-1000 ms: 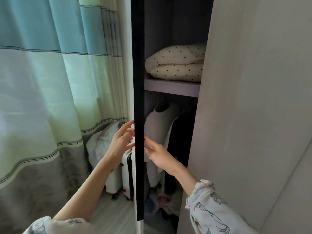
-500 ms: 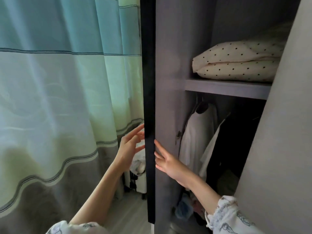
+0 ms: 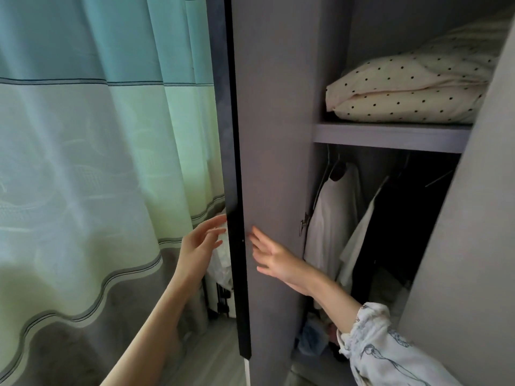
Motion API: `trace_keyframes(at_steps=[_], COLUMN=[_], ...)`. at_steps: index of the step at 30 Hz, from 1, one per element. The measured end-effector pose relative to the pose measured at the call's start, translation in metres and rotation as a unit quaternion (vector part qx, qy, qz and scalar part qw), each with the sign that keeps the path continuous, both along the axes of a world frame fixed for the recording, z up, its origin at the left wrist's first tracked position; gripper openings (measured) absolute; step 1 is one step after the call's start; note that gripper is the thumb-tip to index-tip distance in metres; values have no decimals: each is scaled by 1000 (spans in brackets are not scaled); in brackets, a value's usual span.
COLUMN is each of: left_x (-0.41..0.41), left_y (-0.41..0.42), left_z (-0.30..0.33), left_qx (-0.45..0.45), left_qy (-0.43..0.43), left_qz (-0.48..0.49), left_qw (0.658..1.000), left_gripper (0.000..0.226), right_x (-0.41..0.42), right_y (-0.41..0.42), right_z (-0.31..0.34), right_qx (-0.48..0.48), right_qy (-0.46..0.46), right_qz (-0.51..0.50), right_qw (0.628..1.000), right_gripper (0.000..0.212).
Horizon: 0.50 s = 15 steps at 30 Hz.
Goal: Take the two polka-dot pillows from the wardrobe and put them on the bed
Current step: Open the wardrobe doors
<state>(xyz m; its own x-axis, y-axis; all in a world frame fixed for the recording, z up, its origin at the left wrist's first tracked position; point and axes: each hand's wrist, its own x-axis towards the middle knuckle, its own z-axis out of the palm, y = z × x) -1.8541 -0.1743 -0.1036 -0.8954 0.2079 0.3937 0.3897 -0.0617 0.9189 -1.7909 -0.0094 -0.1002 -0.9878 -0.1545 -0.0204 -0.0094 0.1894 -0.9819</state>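
Both spread, empty hands, left hand (image 3: 199, 243) and right hand (image 3: 274, 256), flank the wardrobe door (image 3: 274, 135)

You have in view two polka-dot pillows (image 3: 409, 93) stacked on one shelf (image 3: 390, 136), two pale hanging garments (image 3: 334, 218) below it, one open wardrobe door (image 3: 273, 162), one striped curtain (image 3: 97, 162), and two bare hands (image 3: 199, 246).
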Motion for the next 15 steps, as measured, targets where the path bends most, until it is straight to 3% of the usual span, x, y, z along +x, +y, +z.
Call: trace_keyframes(at_steps=[3, 9, 15], left_x=[19, 36, 21], left_y=[9, 95, 208], left_z=[-4, -1, 12], left_qx=[3, -90, -121], left_qy=[53, 95, 104], left_qz=[43, -67, -117], left_qw=[998, 989, 980], left_gripper=[33, 41, 39], right_x=[2, 16, 50], right_y=[15, 93, 227], right_z=[-7, -2, 24], right_qx=[31, 89, 146], right_qy=[7, 46, 107], right_qz=[-18, -143, -313], right_qw=[999, 985, 932], right_gripper=[56, 52, 50])
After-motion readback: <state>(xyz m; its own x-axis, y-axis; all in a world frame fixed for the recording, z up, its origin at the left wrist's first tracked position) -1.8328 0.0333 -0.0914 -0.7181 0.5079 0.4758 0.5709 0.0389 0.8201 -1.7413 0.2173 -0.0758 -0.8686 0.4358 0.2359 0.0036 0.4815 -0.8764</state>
